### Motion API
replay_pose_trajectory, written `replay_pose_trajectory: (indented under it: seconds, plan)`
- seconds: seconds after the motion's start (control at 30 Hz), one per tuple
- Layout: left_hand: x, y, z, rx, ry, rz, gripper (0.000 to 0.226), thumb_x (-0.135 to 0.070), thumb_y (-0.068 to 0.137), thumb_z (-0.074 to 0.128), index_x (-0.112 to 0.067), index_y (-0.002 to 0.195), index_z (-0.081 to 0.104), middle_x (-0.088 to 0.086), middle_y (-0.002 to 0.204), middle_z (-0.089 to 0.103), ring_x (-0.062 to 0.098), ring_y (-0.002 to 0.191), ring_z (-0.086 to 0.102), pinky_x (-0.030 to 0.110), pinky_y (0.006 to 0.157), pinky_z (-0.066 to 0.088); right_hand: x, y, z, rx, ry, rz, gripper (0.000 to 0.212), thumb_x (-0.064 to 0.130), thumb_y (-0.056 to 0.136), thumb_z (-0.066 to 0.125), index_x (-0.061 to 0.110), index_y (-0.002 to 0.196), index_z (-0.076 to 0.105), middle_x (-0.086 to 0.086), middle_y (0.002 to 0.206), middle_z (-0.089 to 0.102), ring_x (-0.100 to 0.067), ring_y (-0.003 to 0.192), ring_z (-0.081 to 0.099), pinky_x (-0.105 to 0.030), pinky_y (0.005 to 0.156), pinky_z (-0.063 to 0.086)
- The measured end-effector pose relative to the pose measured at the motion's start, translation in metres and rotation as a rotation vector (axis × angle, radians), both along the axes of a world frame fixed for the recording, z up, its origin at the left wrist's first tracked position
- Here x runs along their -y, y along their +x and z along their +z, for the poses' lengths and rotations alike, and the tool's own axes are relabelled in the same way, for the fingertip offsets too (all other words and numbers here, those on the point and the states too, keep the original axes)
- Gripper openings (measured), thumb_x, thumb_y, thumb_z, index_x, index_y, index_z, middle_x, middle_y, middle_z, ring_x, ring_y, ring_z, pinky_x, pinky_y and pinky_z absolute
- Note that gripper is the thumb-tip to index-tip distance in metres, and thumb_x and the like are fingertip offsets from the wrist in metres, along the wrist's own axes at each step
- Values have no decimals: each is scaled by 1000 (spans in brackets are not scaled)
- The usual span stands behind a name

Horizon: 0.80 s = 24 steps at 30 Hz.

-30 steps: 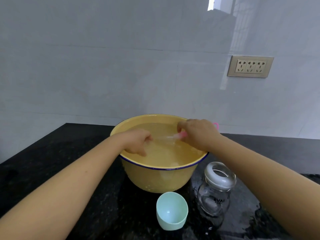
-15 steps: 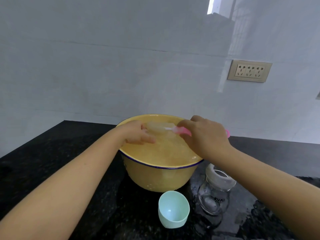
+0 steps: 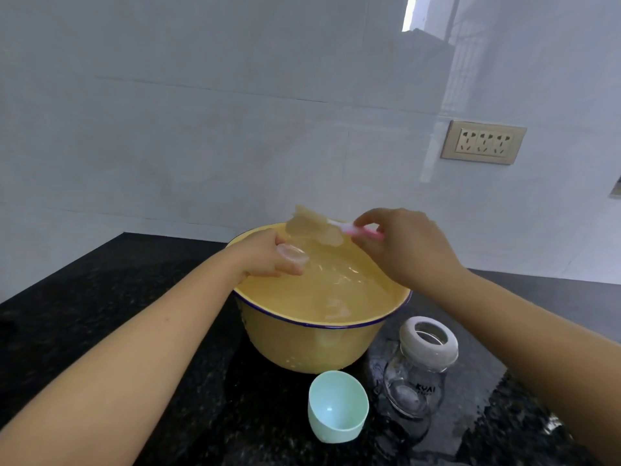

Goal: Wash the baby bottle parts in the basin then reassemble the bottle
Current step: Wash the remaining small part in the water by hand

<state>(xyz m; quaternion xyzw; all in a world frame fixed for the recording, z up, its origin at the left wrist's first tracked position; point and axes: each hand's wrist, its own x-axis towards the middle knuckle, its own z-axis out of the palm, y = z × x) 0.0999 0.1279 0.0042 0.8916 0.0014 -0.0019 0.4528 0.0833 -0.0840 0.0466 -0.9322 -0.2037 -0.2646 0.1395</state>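
A yellow basin with a blue rim holds water at the middle of the black counter. Over its left side my left hand grips a clear silicone nipple. Above the far rim my right hand pinches the pink handle of a bottle brush, its pale sponge head lifted out of the water beside the nipple. The clear glass bottle with a white collar ring stands to the right of the basin. In front of the basin a mint green cap lies tilted.
The black stone counter is wet around the bottle. Behind it rises a white tiled wall with a socket plate at the right.
Both hands have risen out of the water. The brush head now hangs above the basin's far rim, and the nipple shows in my left hand.
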Motion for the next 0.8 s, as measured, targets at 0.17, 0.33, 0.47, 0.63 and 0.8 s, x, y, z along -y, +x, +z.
replay_pose_trajectory:
  seconds: [0.17, 0.33, 0.47, 0.63, 0.8]
  plan:
    - [-1, -1, 1, -6, -90, -8, 23, -17, 76, 77, -13, 78, 54, 8, 86, 62, 19, 82, 63, 38, 91, 53, -2, -4, -20, -119, 14, 56, 35, 56, 88, 53, 32, 110, 66, 2, 94, 66, -20, 95, 61, -28, 74, 42]
    - [-1, -2, 3, 14, -24, 31, 31, -18, 74, 78, -8, 93, 55, 8, 91, 59, 20, 85, 61, 38, 84, 54, 1, -15, -20, -100, -150, 73, 29, 47, 94, 46, 38, 118, 61, 4, 90, 58, -21, 94, 59, -26, 69, 35]
    - [3, -6, 3, 152, 313, 26, 46, -22, 72, 78, -15, 108, 50, -2, 97, 54, 17, 89, 53, 25, 62, 42, -2, -20, -15, -168, -321, 80, 30, 43, 98, 40, 35, 118, 62, -1, 102, 67, -24, 94, 61, -29, 75, 46]
    - [8, -6, -1, 291, 473, -52, 26, -21, 84, 67, -19, 106, 52, 1, 100, 63, 18, 86, 59, 31, 72, 50, -11, -15, 3, -279, -482, 54, 42, 40, 100, 36, 14, 104, 69, -8, 88, 71, -21, 76, 65, -30, 74, 53]
    - [9, -8, -3, 302, 482, -171, 23, -22, 84, 67, -24, 104, 55, -3, 101, 63, 18, 91, 60, 35, 79, 54, -15, -15, 33, -636, -352, 60, 35, 38, 96, 45, 10, 100, 67, 0, 59, 66, -18, 49, 60, -20, 48, 50]
